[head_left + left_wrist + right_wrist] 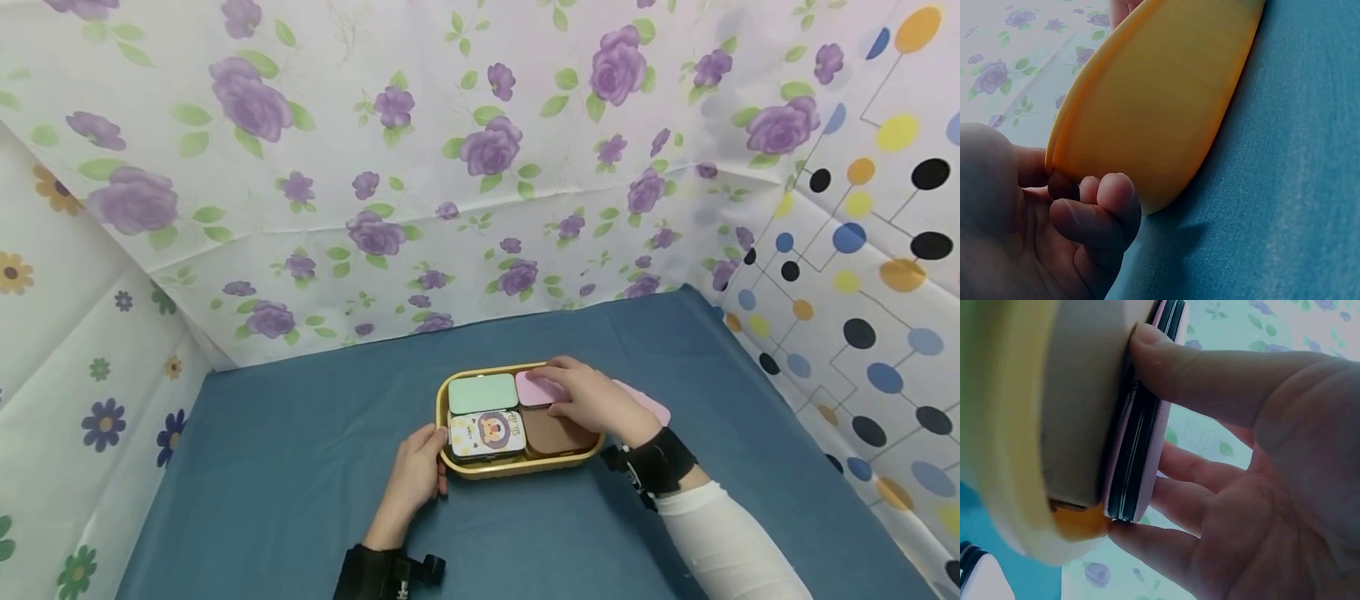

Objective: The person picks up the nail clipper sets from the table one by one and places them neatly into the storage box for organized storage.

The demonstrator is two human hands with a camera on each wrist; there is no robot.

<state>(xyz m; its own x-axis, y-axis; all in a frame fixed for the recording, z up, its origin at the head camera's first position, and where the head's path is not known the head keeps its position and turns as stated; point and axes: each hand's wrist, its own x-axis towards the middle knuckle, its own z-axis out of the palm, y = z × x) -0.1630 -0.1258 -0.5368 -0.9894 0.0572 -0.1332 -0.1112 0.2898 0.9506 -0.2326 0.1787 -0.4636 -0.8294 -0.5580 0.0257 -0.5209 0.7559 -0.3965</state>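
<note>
A yellow oval basket (517,470) holds a mint-green case (483,393), a white case with a lion print (487,433), a brown case (558,433) and a pink case (538,390). My left hand (417,469) grips the basket's left end, thumb at the rim; in the left wrist view its curled fingers (1116,200) touch the outer wall. Over the basket's right half, my right hand (596,400) holds the pink case between thumb and fingers. The right wrist view shows this pink case (1138,456) edge-on, with a dark band around its side, beside the brown one.
Another pink case (647,403) lies right of the basket, partly behind my right wrist. A blue cloth (315,467) covers the table. Flowered sheets (420,167) rise at the back and left, and a dotted sheet (862,275) stands at the right.
</note>
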